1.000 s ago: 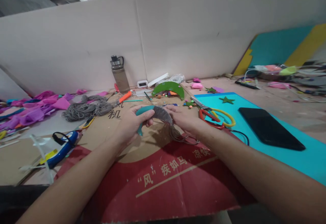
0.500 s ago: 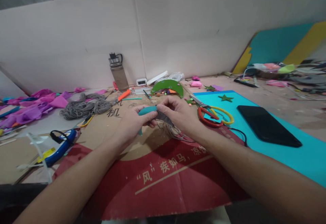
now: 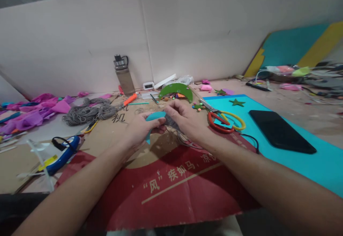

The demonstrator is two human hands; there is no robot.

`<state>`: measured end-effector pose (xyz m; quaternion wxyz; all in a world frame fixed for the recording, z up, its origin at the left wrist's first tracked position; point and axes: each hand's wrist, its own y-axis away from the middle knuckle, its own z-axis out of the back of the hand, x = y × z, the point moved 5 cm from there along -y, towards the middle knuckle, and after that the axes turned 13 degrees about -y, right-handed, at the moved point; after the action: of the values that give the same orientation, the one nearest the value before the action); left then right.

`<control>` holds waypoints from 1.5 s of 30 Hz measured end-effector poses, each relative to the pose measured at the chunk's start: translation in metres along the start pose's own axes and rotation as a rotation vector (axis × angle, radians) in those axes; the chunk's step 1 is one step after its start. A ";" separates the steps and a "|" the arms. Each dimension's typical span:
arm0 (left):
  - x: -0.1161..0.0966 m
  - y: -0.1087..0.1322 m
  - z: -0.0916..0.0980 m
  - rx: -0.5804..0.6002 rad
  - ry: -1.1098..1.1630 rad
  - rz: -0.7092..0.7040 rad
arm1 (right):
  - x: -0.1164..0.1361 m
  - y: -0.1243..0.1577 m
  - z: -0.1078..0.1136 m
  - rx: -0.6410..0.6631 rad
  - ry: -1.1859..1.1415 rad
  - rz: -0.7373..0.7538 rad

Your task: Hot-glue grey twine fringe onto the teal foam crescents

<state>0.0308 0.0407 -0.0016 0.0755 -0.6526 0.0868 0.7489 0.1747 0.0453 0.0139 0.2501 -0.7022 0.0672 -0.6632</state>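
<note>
Over the cardboard, my left hand (image 3: 146,125) pinches a curved teal piece (image 3: 155,116), thumb on top and fingers underneath. One pointed end of the piece hangs below that hand. Grey yarn (image 3: 171,122) is wrapped round the piece's other part, between my two hands. My right hand (image 3: 182,116) is closed at that wrapped part, thumb and fingers pinched together on the yarn; its fingertips are partly hidden. Loose strands of thin cord (image 3: 187,141) lie on the cardboard below my right wrist.
Red-printed cardboard (image 3: 171,193) covers the work area. Left are a grey yarn bundle (image 3: 89,111), an orange-handled cutter (image 3: 130,99) and a blue glue gun (image 3: 63,157). Behind stand a bottle (image 3: 125,80) and a green crescent (image 3: 177,90). Right are scissors (image 3: 222,123) and a black phone (image 3: 281,131).
Both hands stay almost in place. The teal piece has tilted slightly, showing more of its face and the grey wrapping. My right fingers have shifted a little along it.
</note>
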 end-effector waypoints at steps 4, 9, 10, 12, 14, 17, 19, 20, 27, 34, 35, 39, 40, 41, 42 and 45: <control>0.002 0.001 -0.001 0.016 -0.003 0.001 | -0.001 0.002 -0.004 -0.019 0.036 0.006; 0.002 0.001 -0.001 0.021 0.026 0.045 | -0.005 0.000 -0.003 -0.002 -0.140 -0.090; 0.003 0.001 -0.001 0.018 0.035 0.051 | -0.004 -0.001 -0.001 -0.015 -0.127 -0.078; 0.003 0.000 -0.001 0.016 0.042 0.056 | 0.001 -0.001 0.003 -0.047 -0.051 -0.025; 0.004 -0.001 -0.002 0.028 0.034 0.045 | 0.003 0.000 0.002 -0.018 0.023 0.016; 0.004 -0.001 -0.004 0.058 0.036 0.022 | 0.003 0.001 -0.002 0.033 0.126 0.052; 0.004 -0.001 -0.005 0.086 0.042 0.017 | 0.001 0.002 -0.004 0.024 0.142 0.052; 0.004 -0.001 -0.006 0.101 0.043 0.020 | -0.001 0.002 -0.003 0.014 0.105 0.035; 0.005 -0.002 -0.005 0.146 0.061 0.063 | -0.011 -0.002 0.001 0.042 -0.235 -0.127; 0.005 -0.003 -0.001 0.147 -0.026 0.008 | -0.003 -0.001 0.004 0.026 -0.079 -0.146; 0.006 -0.004 0.001 0.145 -0.070 -0.006 | -0.003 0.000 0.003 0.025 -0.082 -0.149; 0.002 -0.003 0.007 0.116 -0.246 -0.096 | 0.000 0.004 -0.001 0.079 -0.059 -0.056; -0.001 -0.002 0.008 0.097 -0.289 -0.126 | 0.001 0.005 -0.002 0.093 -0.032 -0.016; -0.004 -0.002 0.009 0.073 -0.340 -0.159 | 0.003 0.006 -0.002 0.099 0.006 0.027; -0.007 0.000 0.009 0.042 -0.397 -0.195 | 0.005 0.007 -0.002 0.093 0.058 0.081; -0.020 0.004 0.013 -0.133 -0.581 -0.352 | 0.016 0.009 0.002 0.024 0.262 0.296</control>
<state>0.0199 0.0395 0.0205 0.1823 -0.4205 -0.1014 0.8830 0.1802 0.0312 0.0238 0.3423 -0.5894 0.1938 -0.7056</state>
